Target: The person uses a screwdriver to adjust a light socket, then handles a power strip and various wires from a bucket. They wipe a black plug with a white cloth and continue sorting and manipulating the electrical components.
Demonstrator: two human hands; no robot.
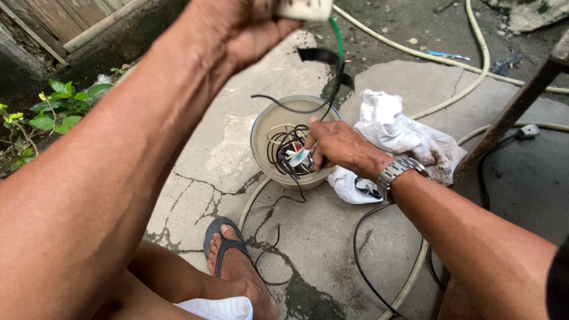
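Reaching into the round beige plastic bucket point(264, 133) on the cracked concrete floor point(201, 178), the right hand point(338, 145) pinches tangled black wires point(284, 151) near its rim, while the raised left hand point(237, 29) grips a white plastic block point(305, 8) by the top edge.

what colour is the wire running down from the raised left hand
Green wire, with black tape lower down; head view shows it best, below the left hand.

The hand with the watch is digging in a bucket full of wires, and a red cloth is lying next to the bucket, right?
Not quite: in the head view the cloth beside the bucket is white, not red. The right hand with the watch does reach into the wires.
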